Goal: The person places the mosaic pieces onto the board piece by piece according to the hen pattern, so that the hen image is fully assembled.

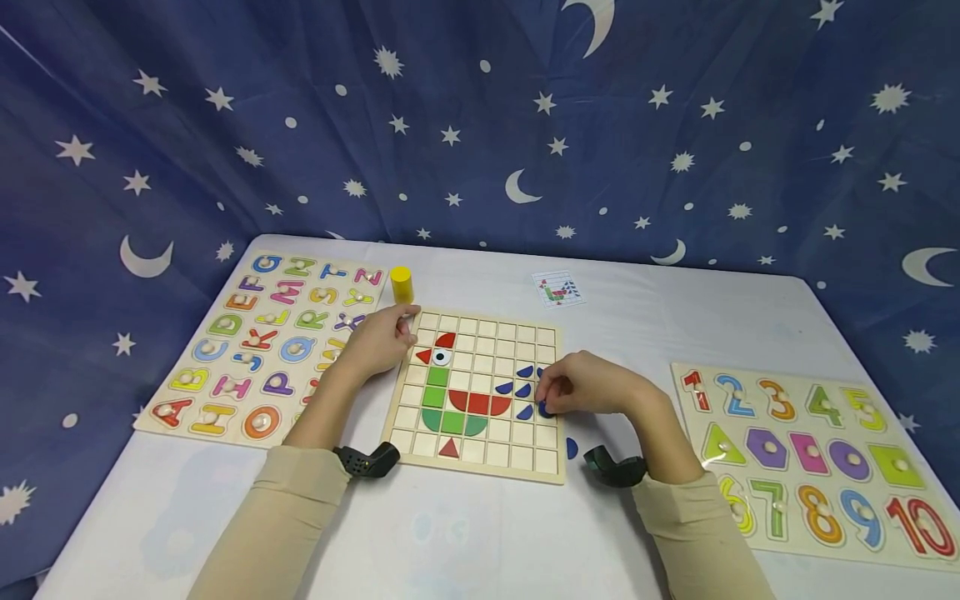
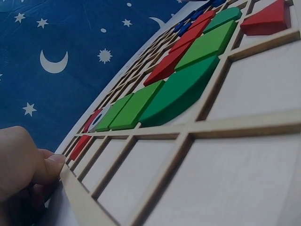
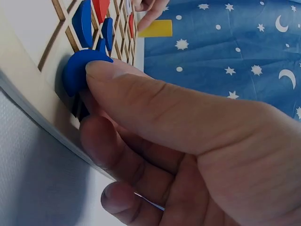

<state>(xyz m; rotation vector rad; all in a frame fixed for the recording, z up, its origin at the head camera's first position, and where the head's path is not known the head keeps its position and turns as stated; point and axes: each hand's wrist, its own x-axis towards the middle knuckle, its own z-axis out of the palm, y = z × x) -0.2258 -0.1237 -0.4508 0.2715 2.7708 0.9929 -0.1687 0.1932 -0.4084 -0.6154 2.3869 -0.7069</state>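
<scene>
A wooden grid board lies mid-table, with red, green and blue pieces forming a bird-like figure in its cells. At its far left corner my left hand grips the frame; in the left wrist view the thumb lies on the edge. My right hand pinches a blue half-circle piece between thumb and finger, over the board's right-hand column. Several blue pieces sit in cells just left of it. One loose blue half-circle lies on the cloth beside the board's right edge.
A letter puzzle board lies at left, a number and shape puzzle board at right. Behind the grid stand a yellow cylinder and a small picture card lying flat. A starry blue curtain hangs behind the table.
</scene>
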